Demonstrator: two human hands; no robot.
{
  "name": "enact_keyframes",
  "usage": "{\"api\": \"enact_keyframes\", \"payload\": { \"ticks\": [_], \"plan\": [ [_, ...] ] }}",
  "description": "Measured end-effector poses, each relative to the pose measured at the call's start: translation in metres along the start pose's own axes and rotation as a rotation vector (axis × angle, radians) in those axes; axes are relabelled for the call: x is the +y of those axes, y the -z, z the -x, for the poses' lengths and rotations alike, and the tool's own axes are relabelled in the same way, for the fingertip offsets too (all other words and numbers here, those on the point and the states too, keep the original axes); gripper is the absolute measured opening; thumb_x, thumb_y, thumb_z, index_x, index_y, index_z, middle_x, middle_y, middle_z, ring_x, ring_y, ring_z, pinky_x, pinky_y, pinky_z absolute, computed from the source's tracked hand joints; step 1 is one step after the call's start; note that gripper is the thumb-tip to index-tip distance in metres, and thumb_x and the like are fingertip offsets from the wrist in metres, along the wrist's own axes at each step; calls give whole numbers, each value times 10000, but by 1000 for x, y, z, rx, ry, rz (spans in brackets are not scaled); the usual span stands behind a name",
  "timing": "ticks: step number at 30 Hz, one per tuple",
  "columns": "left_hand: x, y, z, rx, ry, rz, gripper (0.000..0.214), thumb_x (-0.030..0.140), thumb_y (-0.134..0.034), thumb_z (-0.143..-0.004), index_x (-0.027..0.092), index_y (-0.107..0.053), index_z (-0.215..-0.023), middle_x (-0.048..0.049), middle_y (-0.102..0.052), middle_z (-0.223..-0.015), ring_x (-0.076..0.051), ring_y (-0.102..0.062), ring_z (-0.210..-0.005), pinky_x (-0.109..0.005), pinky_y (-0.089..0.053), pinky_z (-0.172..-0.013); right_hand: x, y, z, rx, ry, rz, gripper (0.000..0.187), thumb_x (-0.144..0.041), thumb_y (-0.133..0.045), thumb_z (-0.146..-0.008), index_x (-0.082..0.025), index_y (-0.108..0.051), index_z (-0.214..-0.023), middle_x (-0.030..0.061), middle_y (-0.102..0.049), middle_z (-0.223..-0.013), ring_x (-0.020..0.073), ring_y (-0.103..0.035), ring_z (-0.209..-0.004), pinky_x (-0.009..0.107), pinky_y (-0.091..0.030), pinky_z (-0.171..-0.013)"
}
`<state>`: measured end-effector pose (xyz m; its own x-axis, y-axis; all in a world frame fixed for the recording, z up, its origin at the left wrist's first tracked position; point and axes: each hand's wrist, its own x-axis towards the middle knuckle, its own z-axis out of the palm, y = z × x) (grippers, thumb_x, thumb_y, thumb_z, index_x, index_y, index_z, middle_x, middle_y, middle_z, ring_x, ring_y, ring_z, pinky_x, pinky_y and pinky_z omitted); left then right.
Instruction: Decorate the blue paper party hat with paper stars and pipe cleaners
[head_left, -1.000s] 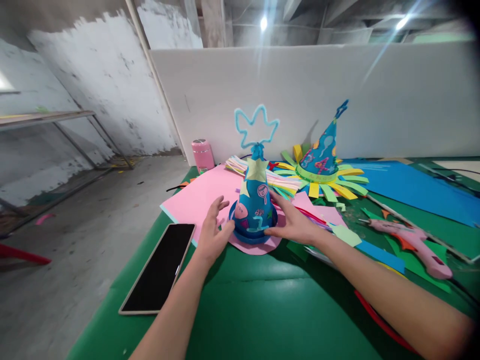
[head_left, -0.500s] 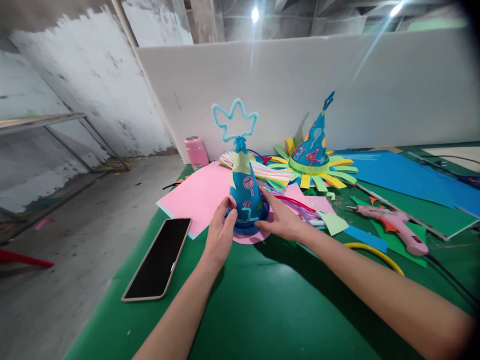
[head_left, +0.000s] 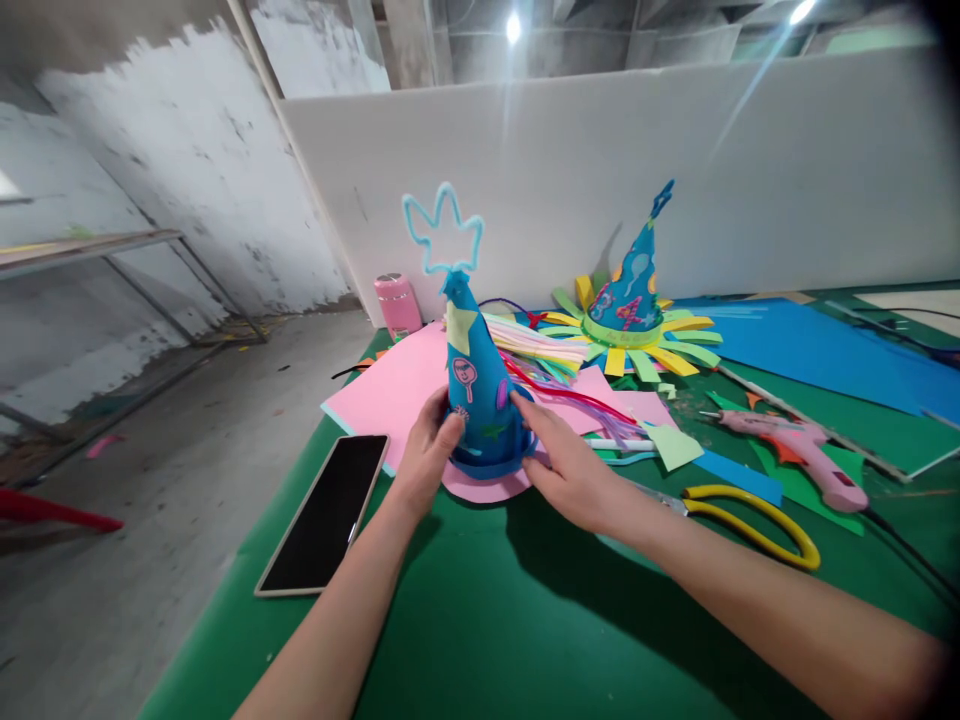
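A blue cone-shaped party hat (head_left: 480, 390) stands between my hands, tilted slightly to the left. A light-blue pipe-cleaner crown (head_left: 480, 235) rises from its tip, and stickers, including a lollipop shape, decorate its side. At its base lies a pink round brim (head_left: 487, 490). My left hand (head_left: 429, 455) grips the hat's lower left side, thumb toward me. On the lower right side, my right hand (head_left: 566, 465) presses with fingers and thumb bent around the base. Some fingertips are hidden behind the cone.
A phone (head_left: 326, 515) lies at left on the green table (head_left: 480, 620). Behind are pink paper (head_left: 390, 385), pipe cleaners (head_left: 536, 340), a pink bottle (head_left: 398, 305) and a second decorated hat (head_left: 626, 290). Yellow-handled scissors (head_left: 750, 520) and a pink glue gun (head_left: 802, 450) lie right.
Between my hands the hat has turned, so its lollipop sticker sits further left and a purple sticker shows at right. Its tip and crown have moved left. More of the scissors shows.
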<state>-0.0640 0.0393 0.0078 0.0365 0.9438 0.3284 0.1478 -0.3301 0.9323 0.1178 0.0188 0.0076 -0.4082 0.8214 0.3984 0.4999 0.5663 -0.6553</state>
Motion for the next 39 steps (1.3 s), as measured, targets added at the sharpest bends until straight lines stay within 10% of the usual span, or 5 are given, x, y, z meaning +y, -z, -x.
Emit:
{"api": "enact_keyframes", "payload": {
  "ticks": [10, 31, 39],
  "plan": [
    [-18, 0, 1, 23, -63, -247, 850, 350, -771, -478, 179, -355, -1199, -116, -476, -1213, -285, -453, -1117, -410, -387, -916, -5, -6, 13, -37, 16, -34, 669, -92, -419, -755, -232, -191, -1368, 72, -366, -1326, 222, -359, -1195, 422, -333, -985],
    [-24, 11, -27, -233, -106, -347, 903, 348, -713, -568, 167, -223, -1304, -139, -362, -1319, -292, -356, -1204, -418, -335, -973, -7, 4, 20, -85, -67, -61, 624, -171, -473, -779, -207, -225, -1351, 69, -335, -1367, 210, -348, -1214, 410, -332, -988],
    [-20, 10, -7, -104, -16, -467, 1098, 394, -735, -530, 168, -42, -1352, -189, -226, -1384, -286, -221, -1280, -459, -248, -1014, 4, 36, 27, 222, -160, -125, 361, -189, -480, -804, -214, -472, -1164, 36, -598, -910, 158, -564, -842, 318, -460, -786]
  ]
}}
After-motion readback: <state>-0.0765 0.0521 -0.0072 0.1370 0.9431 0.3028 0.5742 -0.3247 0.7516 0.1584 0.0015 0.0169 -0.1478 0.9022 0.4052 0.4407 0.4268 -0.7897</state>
